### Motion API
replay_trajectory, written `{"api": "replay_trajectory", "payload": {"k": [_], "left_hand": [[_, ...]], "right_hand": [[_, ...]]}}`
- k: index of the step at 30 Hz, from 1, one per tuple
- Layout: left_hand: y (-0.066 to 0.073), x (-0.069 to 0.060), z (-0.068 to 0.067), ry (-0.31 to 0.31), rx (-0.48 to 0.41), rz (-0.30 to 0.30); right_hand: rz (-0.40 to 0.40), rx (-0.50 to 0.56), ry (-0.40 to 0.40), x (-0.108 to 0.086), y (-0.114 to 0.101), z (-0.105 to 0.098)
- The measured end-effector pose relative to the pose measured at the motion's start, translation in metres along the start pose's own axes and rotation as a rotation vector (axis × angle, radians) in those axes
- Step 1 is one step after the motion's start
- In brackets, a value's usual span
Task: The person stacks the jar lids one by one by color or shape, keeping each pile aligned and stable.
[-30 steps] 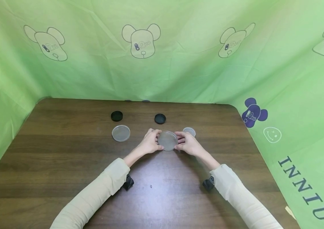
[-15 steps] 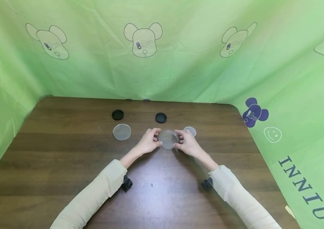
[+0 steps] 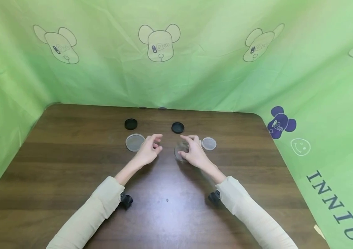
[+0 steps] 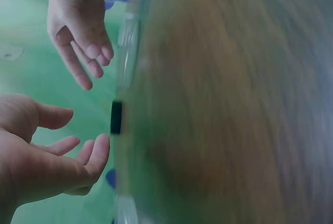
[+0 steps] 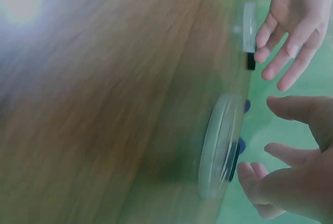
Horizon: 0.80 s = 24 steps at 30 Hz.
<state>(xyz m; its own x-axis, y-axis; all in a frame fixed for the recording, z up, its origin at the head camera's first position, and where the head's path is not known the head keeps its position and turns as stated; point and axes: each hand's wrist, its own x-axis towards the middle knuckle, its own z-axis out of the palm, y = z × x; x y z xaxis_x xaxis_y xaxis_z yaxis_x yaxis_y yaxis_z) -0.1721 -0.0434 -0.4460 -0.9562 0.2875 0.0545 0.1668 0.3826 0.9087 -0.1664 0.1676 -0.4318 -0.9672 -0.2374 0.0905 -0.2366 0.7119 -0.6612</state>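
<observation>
A clear round shallow dish, like a petri dish [image 3: 178, 154], lies mid-table; my right hand [image 3: 195, 152] hovers over its right side, thumb and fingers spread and gripping nothing. In the right wrist view this petri dish [image 5: 212, 151] stands apart from the right hand [image 5: 291, 172]. My left hand [image 3: 147, 150], fingers loosely bent and holding nothing, is just right of a second clear dish [image 3: 134, 142] and partly overlaps its edge in the head view. Both hands also show in the left wrist view, the left hand [image 4: 52, 156] low and the right hand [image 4: 80, 21] above.
Two black round shallow pieces, a left one [image 3: 131, 124] and a right one [image 3: 178, 127], lie farther back. A smaller clear disc [image 3: 209, 143] sits right of the right hand. Green printed cloth [image 3: 161, 79] hangs around the brown table [image 3: 70, 173].
Both hands have let go of the middle petri dish. The left hand has moved left toward the second dish; the right hand has lifted slightly and shifted left over the middle one.
</observation>
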Motion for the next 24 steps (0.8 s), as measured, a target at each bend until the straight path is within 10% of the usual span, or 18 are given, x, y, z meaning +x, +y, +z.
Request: {"api": "replay_trajectory", "payload": {"k": [11,24], "left_hand": [[-0.012,-0.009,-0.054,0.137,-0.040,-0.059],[-0.042,-0.018,-0.094,0.130,-0.143,-0.235]], "right_hand": [[-0.010,0.135,-0.076,0.024,-0.027,0.030],[0.047,0.320,-0.177,0.058,-0.051,0.060]]}}
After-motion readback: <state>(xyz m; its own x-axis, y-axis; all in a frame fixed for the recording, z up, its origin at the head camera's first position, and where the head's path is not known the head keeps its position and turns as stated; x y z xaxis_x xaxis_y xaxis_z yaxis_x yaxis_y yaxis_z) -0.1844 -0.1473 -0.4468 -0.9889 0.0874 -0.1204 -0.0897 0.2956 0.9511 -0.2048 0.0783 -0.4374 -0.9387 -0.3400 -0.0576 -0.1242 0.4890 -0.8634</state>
